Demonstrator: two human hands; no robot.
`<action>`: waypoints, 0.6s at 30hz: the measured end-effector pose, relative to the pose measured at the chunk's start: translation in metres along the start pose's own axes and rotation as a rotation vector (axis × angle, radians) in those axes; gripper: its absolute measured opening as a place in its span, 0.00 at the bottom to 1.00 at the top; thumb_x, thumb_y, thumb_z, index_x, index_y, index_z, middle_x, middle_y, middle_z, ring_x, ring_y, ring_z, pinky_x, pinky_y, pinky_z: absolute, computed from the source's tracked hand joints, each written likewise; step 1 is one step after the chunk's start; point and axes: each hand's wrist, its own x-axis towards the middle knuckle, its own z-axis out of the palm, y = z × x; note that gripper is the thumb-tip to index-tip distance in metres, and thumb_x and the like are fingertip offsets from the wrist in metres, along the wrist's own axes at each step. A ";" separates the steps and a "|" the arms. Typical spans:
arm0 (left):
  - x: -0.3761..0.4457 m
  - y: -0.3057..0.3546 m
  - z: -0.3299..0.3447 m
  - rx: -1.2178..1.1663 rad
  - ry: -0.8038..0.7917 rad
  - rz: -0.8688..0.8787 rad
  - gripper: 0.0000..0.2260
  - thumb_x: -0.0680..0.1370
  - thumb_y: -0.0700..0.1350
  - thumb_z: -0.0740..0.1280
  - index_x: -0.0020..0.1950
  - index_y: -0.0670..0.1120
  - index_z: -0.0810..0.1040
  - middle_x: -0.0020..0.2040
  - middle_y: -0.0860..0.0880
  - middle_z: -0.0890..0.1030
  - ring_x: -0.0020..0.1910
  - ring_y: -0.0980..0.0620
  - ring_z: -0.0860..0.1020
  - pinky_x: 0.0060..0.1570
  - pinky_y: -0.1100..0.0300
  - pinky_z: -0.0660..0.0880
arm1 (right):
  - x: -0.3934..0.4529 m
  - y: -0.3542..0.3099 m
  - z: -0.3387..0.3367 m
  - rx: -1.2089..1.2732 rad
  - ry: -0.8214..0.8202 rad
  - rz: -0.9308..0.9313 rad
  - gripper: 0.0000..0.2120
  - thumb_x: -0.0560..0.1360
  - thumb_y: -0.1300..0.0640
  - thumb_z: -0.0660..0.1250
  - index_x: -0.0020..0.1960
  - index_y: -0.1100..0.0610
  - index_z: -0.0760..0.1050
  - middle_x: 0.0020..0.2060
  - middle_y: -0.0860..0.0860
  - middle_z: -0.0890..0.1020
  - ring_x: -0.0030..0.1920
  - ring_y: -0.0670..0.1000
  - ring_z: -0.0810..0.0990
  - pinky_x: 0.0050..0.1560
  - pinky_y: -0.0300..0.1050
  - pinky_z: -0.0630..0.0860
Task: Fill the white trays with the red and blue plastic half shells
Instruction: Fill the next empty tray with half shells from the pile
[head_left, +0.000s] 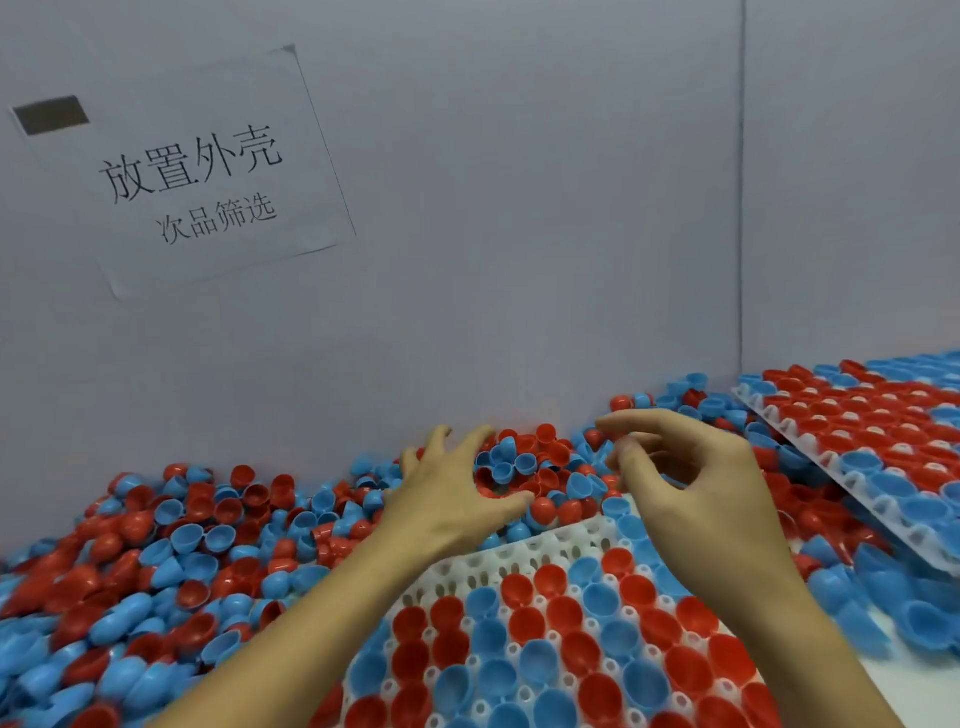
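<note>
1. The left hand (457, 493) is spreading its straight fingers over the loose heap of shells (171, 551) at the foot of the wall (519, 208), pressing down on them and gripping none.
2. The right hand (691, 483) is hovering above the far edge of the near tray (524, 561) with its fingers loosely curled; whether a shell is pinched at the fingertips cannot be told.
3. The red and blue half shells are lying in three places: the heap across the worktop, the cups of the near tray, and the far tray (810, 447) at the right, which is looking full.
4. The near tray is filling from the person's side; its far rows are showing bare white cups.
5. The shells are probably very light, thin, stiff and smooth, so they are likely to skid and nest into one another. Pinching one at the rim, thumb inside and finger outside, is looking the surest hold.
6. In the trays the shells are sitting mouth up, dome down, axis roughly upright. In the heap they are pointing every way, so each is probably needing a turn before seating.
7. A paper sign (192, 171) is hanging on the wall.
</note>
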 end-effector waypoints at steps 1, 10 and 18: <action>0.016 0.000 0.010 0.046 -0.048 -0.052 0.42 0.71 0.73 0.66 0.80 0.65 0.52 0.83 0.49 0.48 0.81 0.35 0.46 0.72 0.28 0.59 | 0.000 0.002 0.002 0.002 -0.005 0.007 0.14 0.78 0.60 0.67 0.47 0.40 0.82 0.39 0.39 0.83 0.42 0.43 0.83 0.42 0.37 0.81; 0.095 -0.018 0.086 0.161 -0.177 -0.150 0.40 0.70 0.80 0.52 0.80 0.68 0.49 0.84 0.45 0.46 0.81 0.36 0.42 0.71 0.26 0.38 | -0.002 0.010 0.011 -0.038 -0.054 -0.016 0.15 0.76 0.61 0.68 0.45 0.40 0.81 0.39 0.37 0.83 0.42 0.40 0.82 0.42 0.30 0.78; 0.108 -0.062 0.066 0.395 0.161 0.166 0.27 0.79 0.66 0.54 0.78 0.63 0.58 0.69 0.48 0.72 0.65 0.46 0.71 0.61 0.44 0.69 | -0.001 0.015 0.006 -0.059 -0.056 0.030 0.17 0.76 0.61 0.69 0.41 0.37 0.80 0.38 0.37 0.83 0.41 0.41 0.82 0.37 0.36 0.81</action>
